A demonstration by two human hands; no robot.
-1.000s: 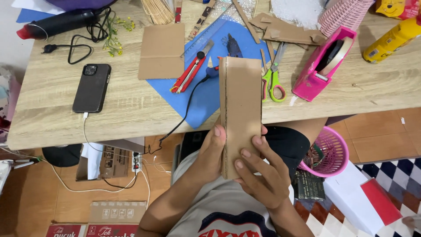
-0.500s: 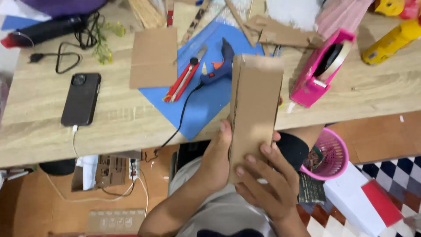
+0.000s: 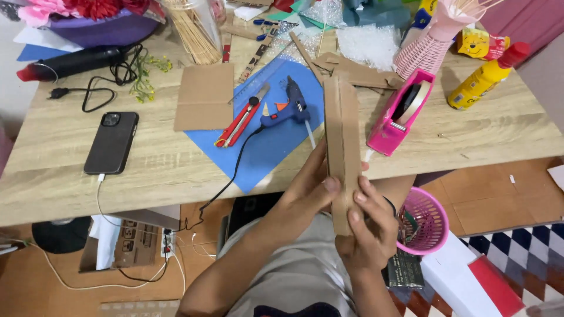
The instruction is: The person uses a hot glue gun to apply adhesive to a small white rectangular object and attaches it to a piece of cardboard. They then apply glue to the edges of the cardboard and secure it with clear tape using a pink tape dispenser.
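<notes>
Both my hands hold a long folded cardboard strip [image 3: 342,135] upright in front of me, above my lap. My left hand [image 3: 305,196] grips its left edge with the thumb pressed on the front. My right hand [image 3: 370,229] clasps its lower end from the right. The strip is turned nearly edge-on, its top reaching over the blue sheet [image 3: 264,147] on the wooden table [image 3: 70,188]. A blue glue gun [image 3: 288,108] lies on that sheet just left of the strip.
A red utility knife [image 3: 241,120], a flat cardboard piece [image 3: 204,97], a black phone [image 3: 111,142] and a black tool with cord [image 3: 76,61] lie to the left. A pink tape dispenser [image 3: 402,111], a yellow bottle [image 3: 484,76] and a pink basket [image 3: 426,220] are to the right.
The cardboard strip has turned from face-on to nearly edge-on in my hands. The view has tilted up, showing more of the far side of the table.
</notes>
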